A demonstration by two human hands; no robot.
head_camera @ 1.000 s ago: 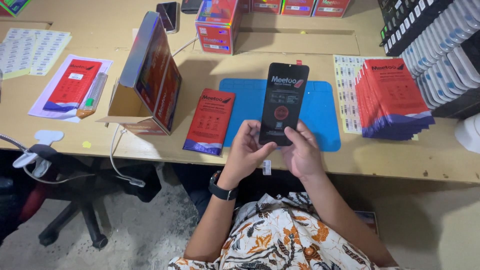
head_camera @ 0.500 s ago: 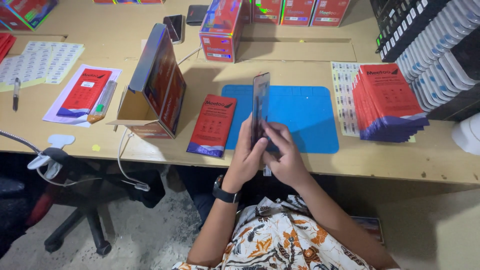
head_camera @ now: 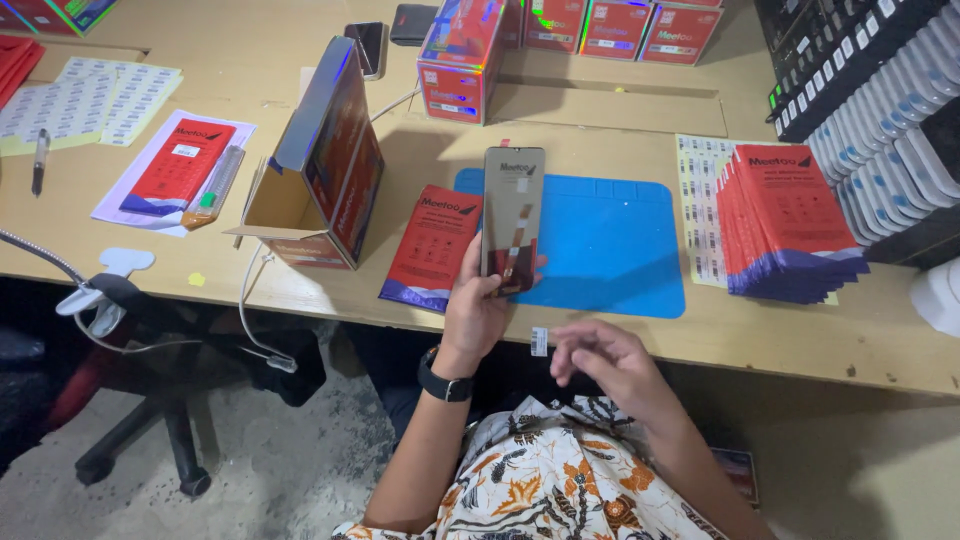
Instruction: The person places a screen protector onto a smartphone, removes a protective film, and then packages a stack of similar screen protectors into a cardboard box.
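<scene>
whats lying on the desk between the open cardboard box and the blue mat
In the head view, one flat red packet lies on the desk between the open cardboard box and the blue mat. Its right edge meets the mat's left edge.

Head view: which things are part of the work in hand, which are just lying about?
In hand:
- phone screen panel, upright in the left hand
- small white sticker, by the right hand fingers
- blue mat beneath

Lying about:
- red sleeve stack
- open box
- flat red sleeve
- label sheets
- black pen
</scene>
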